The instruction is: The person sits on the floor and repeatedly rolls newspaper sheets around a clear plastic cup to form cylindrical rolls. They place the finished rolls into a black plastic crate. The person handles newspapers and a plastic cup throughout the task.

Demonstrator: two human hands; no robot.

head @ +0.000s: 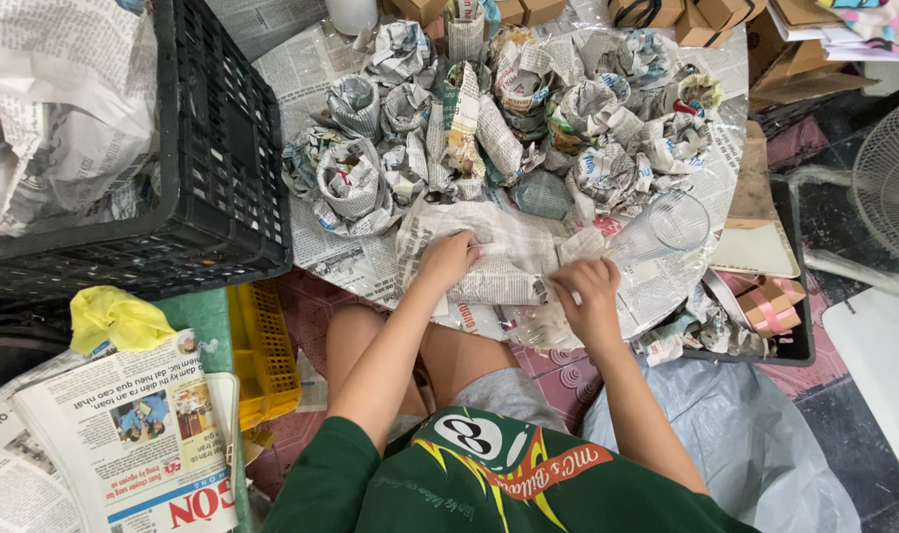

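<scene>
My left hand (447, 259) and my right hand (589, 288) both press and pinch a crumpled sheet of newspaper (504, 259) on a low table (311, 69) covered in newsprint. The sheet is bunched between the two hands. A clear drinking glass (666, 225) lies on its side just beyond my right hand, its mouth turned toward the right. Whether the paper wraps part of the glass is hard to tell. Behind the sheet stands a crowd of several newspaper-wrapped bundles (499, 118).
A black plastic crate (222, 168) holding crumpled paper sits at the left. Below it are a yellow basket (264, 345), a yellow cloth (114, 318) and a stack of newspapers (123, 444). Cardboard boxes (716, 15) line the back; a white fan (889, 178) stands right; a grey plastic bag (755, 444) lies by my knee.
</scene>
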